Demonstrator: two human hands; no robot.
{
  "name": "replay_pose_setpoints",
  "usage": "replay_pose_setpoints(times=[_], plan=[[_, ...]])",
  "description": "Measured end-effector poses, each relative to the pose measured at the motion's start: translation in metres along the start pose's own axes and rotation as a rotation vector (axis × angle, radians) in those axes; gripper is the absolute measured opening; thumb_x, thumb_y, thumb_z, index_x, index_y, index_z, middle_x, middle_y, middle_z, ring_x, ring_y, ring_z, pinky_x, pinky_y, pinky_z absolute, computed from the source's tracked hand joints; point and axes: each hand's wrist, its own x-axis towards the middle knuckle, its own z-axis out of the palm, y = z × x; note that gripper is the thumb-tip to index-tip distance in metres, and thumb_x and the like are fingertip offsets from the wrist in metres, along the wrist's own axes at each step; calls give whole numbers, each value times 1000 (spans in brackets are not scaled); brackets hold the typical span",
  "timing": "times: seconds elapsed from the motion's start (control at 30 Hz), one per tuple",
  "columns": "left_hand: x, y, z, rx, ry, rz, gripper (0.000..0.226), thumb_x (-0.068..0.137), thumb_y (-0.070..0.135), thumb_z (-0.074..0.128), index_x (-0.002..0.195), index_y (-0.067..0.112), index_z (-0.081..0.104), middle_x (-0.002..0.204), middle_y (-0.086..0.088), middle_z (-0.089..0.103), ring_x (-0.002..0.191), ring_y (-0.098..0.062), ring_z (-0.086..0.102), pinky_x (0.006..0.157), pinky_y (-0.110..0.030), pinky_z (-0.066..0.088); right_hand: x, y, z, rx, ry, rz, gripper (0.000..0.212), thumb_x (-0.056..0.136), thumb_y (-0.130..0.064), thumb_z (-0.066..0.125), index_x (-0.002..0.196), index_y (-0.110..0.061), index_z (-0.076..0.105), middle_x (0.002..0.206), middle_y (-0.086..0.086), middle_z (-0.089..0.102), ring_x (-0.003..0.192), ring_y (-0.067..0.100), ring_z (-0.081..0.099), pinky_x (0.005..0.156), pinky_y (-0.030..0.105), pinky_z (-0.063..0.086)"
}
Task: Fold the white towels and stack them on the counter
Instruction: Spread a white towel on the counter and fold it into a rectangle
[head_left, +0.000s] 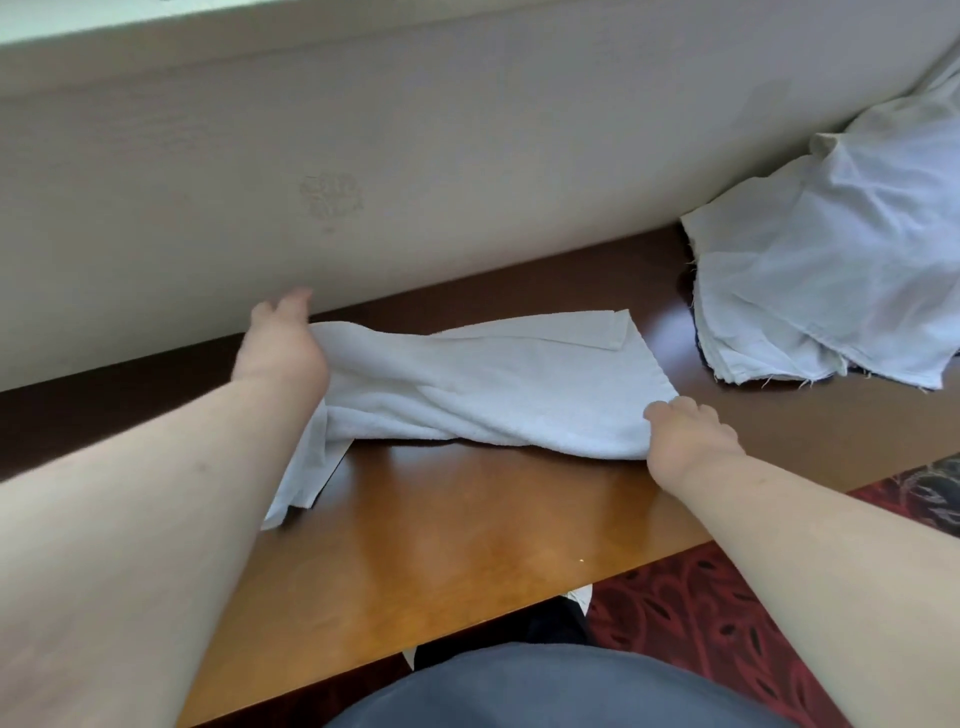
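On counter (441, 545), towel (493, 384) lying left-right between hands.

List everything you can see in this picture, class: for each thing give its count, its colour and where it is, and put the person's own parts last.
towel: one, white, rumpled on the counter between the hands, near the wall.
cloth pile: one heap, white, frayed edges, on the counter's right end against the wall.
counter: one, brown glossy wood, along the wall.
wall: one, off-white, behind the counter.
carpet: one, red patterned, on the floor at lower right.
grey garment: one, the person's, bottom centre.
left hand: one, grips the towel's left end.
right hand: one, grips the towel's near right corner.
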Motion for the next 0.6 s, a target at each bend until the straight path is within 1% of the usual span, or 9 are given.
replay_pose_setpoints(times=[0.07, 0.13, 0.17, 0.27, 0.33, 0.4, 0.47, 0.53, 0.6], plan=[[-19, 5, 22, 12, -76, 185, 51, 88, 5, 46, 135, 27, 48, 136, -11, 42, 112, -32, 50, 90, -39, 43, -1, -19, 2, 93, 103, -146, 57, 87, -14, 48, 142, -26, 42, 143, 3, 40, 128, 28, 37, 103, 39, 37], [-45, 4, 47, 85, -244, 286, 41, 94, 14, 49, 133, 25, 47, 130, -6, 48, 108, -27, 52, 88, -38, 45, -7, -52, 3, 214, 248, -377, 48, 91, -20, 48, 139, -26, 49, 141, 0, 46, 127, 25, 40, 103, 37, 37], [-57, 0, 58, 145, -309, 305, 42, 95, 20, 51, 136, 26, 43, 132, -4, 48, 112, -26, 51, 91, -40, 45, -13, -72, 5, 278, 271, -495, 43, 93, -23, 49, 135, -26, 53, 136, -1, 50, 125, 23, 43, 101, 36, 38], [-84, -26, 79, 305, -265, 308, 65, 89, 40, 60, 145, 28, 29, 140, -3, 38, 126, -29, 38, 102, -44, 40, -27, -125, 18, 317, 148, -728, 41, 94, -30, 48, 135, -31, 53, 134, -5, 52, 122, 19, 46, 100, 34, 42], [-89, -46, 84, 348, -232, 198, 77, 85, 51, 61, 147, 31, 21, 142, -3, 33, 128, -30, 33, 104, -49, 35, -27, -147, 31, 212, 73, -712, 56, 93, -35, 51, 147, -30, 38, 146, -3, 42, 130, 22, 39, 108, 36, 36], [-87, -63, 84, 396, -245, 134, 75, 83, 58, 59, 144, 38, 22, 144, -3, 28, 131, -30, 27, 107, -58, 27, -22, -154, 37, 103, 94, -628, 71, 91, -42, 54, 153, -28, 24, 155, 0, 31, 137, 27, 31, 114, 40, 29], [-80, -75, 83, 443, -236, 149, 60, 84, 58, 58, 137, 45, 31, 148, -5, 24, 135, -31, 21, 110, -65, 14, -19, -160, 36, 10, 179, -560, 77, 89, -50, 54, 154, -29, 19, 157, 4, 24, 140, 30, 25, 115, 44, 27], [-72, -85, 81, 432, -216, 203, 41, 87, 51, 59, 125, 45, 44, 150, -5, 26, 139, -30, 15, 111, -65, 4, -19, -171, 33, -56, 233, -532, 78, 89, -54, 54, 154, -30, 19, 161, 8, 12, 145, 33, 13, 118, 50, 18], [-63, -92, 78, 391, -221, 221, 32, 89, 41, 59, 119, 42, 47, 140, 0, 43, 137, -27, 24, 113, -62, -2, -24, -190, 28, -91, 221, -574, 79, 91, -52, 53, 156, -28, 17, 164, 9, 1, 149, 34, -1, 120, 54, 6]])
